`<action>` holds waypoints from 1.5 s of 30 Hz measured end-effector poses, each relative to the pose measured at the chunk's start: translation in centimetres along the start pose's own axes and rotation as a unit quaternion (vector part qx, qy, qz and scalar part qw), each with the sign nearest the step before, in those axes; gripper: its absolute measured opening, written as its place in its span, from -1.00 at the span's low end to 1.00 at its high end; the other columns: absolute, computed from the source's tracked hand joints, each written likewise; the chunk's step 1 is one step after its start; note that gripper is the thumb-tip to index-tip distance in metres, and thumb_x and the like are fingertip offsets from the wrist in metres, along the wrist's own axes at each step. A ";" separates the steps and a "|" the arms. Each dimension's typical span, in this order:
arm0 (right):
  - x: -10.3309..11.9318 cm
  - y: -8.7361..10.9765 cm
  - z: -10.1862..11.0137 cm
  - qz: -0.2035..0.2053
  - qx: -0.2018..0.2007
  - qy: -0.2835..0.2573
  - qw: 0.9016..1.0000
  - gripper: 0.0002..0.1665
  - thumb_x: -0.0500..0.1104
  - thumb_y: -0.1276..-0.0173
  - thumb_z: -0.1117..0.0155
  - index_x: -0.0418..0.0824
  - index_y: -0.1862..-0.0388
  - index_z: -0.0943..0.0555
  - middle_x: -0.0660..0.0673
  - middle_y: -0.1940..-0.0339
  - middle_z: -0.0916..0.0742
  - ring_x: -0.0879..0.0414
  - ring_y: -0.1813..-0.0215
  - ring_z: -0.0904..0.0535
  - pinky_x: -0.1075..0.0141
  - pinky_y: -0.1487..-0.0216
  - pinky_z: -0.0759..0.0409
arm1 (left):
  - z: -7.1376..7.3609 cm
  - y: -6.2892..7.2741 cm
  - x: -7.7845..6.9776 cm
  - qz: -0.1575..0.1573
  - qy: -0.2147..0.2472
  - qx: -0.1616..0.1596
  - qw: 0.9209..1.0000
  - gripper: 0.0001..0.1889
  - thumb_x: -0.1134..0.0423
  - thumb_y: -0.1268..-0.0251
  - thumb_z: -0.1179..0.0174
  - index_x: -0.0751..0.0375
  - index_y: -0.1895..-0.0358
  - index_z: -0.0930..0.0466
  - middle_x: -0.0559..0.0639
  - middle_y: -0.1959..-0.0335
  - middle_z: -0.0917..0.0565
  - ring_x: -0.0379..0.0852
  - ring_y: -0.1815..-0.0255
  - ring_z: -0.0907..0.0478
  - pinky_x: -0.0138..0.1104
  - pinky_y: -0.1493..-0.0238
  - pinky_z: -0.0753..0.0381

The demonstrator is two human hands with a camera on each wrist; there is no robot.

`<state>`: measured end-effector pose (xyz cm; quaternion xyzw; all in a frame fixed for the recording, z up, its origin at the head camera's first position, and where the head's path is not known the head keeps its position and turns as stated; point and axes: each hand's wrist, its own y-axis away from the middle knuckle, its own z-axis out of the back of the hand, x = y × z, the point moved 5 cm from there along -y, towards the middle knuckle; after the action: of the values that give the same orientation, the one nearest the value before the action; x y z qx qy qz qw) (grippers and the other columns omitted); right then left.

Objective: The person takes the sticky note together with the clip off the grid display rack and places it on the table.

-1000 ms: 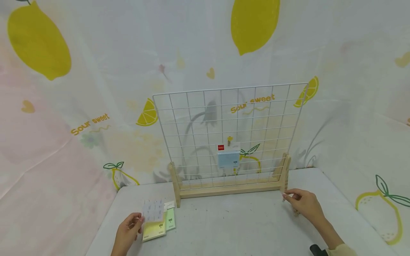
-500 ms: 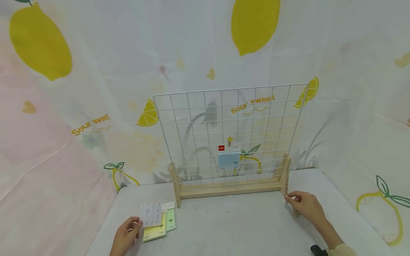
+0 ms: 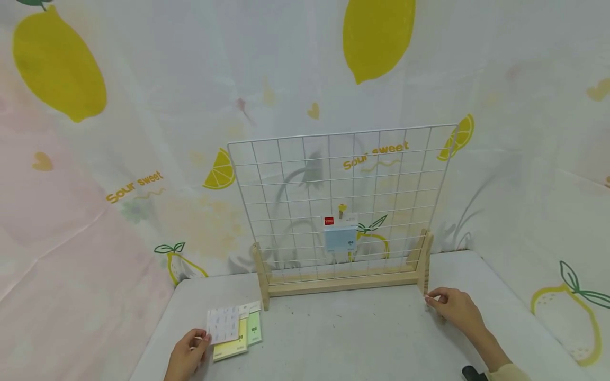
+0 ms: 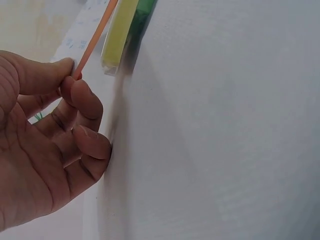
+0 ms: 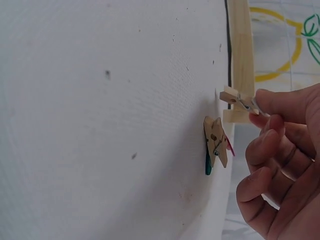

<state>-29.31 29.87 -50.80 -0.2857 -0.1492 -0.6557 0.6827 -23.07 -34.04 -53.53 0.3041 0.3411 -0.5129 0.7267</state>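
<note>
Both hands work low on the white table (image 3: 343, 338); the left hand (image 3: 188, 357), at seven o'clock of the head view, pinches a sticker sheet (image 3: 223, 325) by its corner between thumb and forefinger, the sheet lying over a yellow notepad (image 3: 233, 346) and a green notepad (image 3: 254, 328); the right hand (image 3: 455, 308), at four o'clock, pinches a small wooden clothespin (image 5: 239, 100) just beside the wooden stand (image 3: 343, 282) of the wire grid (image 3: 340, 180); more clothespins (image 5: 216, 145) lie close under that hand; a blue notepad (image 3: 340, 237) hangs clipped on the grid.

Lemon-print curtain (image 3: 143, 132) – yellow on white, white wire grid (image 3: 340, 180), yellow notepad (image 3: 231, 344), pale wood clothespin (image 5: 239, 99)
</note>
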 end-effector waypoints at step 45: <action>-0.2 0.6 0.4 0.008 -0.009 -0.004 1.000 -0.74 -0.20 -0.25 -0.35 -0.19 0.42 -0.41 0.02 0.60 -0.44 0.13 0.56 -0.33 0.33 0.60 -0.27 | 0.1 -0.4 -1.7 0.008 -0.136 -0.025 0.990 -0.77 0.28 -0.38 -0.11 0.46 0.15 -0.50 0.06 0.44 -0.55 -0.04 0.43 -0.44 -0.27 0.44 -0.39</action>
<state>-28.63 30.24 -50.77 -0.2961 -0.1436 -0.6504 0.6846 -23.89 -33.31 -52.15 0.2164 0.2496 -0.5345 0.7779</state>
